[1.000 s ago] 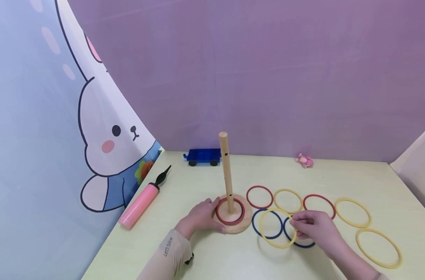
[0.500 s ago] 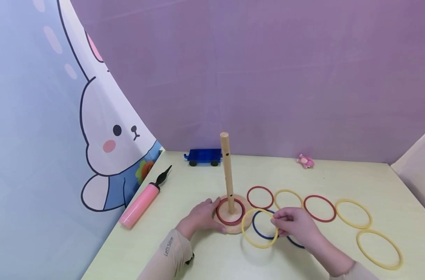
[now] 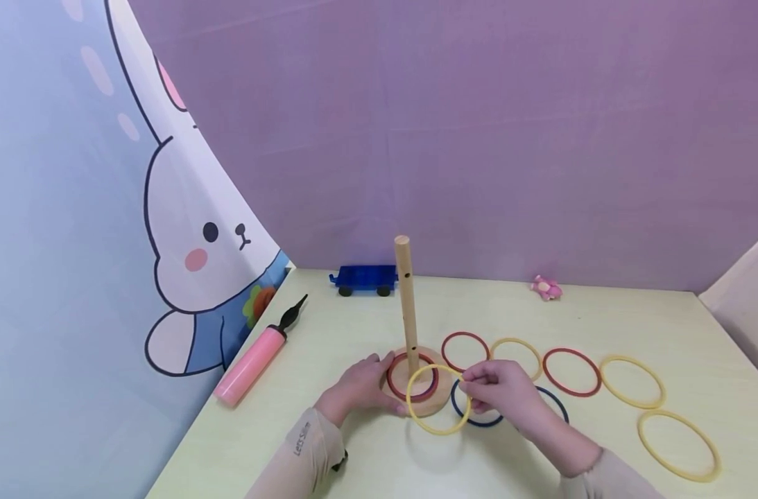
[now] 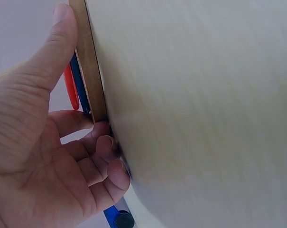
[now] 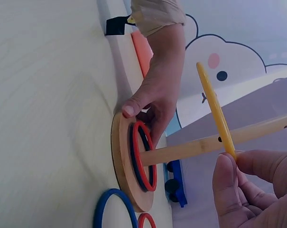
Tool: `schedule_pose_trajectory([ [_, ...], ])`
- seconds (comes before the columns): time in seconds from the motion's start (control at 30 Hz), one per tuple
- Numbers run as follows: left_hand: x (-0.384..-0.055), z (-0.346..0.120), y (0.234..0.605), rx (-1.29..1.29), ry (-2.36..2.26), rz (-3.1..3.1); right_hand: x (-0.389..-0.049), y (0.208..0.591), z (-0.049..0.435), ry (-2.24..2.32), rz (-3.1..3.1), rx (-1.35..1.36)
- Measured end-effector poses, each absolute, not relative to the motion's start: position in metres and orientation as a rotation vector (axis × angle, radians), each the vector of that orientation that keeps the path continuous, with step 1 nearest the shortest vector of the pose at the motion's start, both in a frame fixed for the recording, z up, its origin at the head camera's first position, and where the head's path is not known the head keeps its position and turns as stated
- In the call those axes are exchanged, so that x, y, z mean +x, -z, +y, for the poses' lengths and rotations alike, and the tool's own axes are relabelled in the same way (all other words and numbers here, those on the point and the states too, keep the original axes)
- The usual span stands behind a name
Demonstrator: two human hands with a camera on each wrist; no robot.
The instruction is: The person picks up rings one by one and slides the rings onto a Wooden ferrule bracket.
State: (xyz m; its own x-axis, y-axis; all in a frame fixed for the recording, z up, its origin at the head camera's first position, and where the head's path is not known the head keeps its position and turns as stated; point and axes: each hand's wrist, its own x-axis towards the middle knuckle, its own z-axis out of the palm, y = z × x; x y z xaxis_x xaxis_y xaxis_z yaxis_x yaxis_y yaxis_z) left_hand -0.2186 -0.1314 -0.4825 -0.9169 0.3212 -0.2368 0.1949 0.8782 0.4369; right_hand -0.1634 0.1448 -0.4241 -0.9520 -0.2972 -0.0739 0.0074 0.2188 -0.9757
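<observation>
A wooden ring-toss stand with an upright peg (image 3: 406, 298) stands on the table. My left hand (image 3: 361, 387) holds the edge of its round base (image 5: 120, 152), thumb on one side and fingers curled at the rim. Around the peg's foot a red ring (image 5: 155, 178) lies over a dark blue one. My right hand (image 3: 506, 398) pinches a yellow ring (image 5: 214, 107) between thumb and fingertips. That ring is tilted in the air in front of the peg, overlapping the base in the head view; the peg is outside it.
Right of the stand lie several loose rings: red (image 3: 546, 364), yellow (image 3: 681, 477) and blue (image 3: 566, 409). A blue toy wagon (image 3: 365, 278) and a small pink toy (image 3: 546, 287) stand at the back. A pink hand pump (image 3: 252, 365) lies at the left edge.
My right hand has carried the yellow ring leftward and slightly up, from over the blue rings to before the stand. The left hand stays on the base.
</observation>
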Motion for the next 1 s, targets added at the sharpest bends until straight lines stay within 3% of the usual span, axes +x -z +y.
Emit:
schedule_pose_trajectory([
  [1.0,-0.227,-0.133,0.489,0.561,-0.518,2.799,-0.171,0.378,0.115,1.866,2.135,-0.375],
])
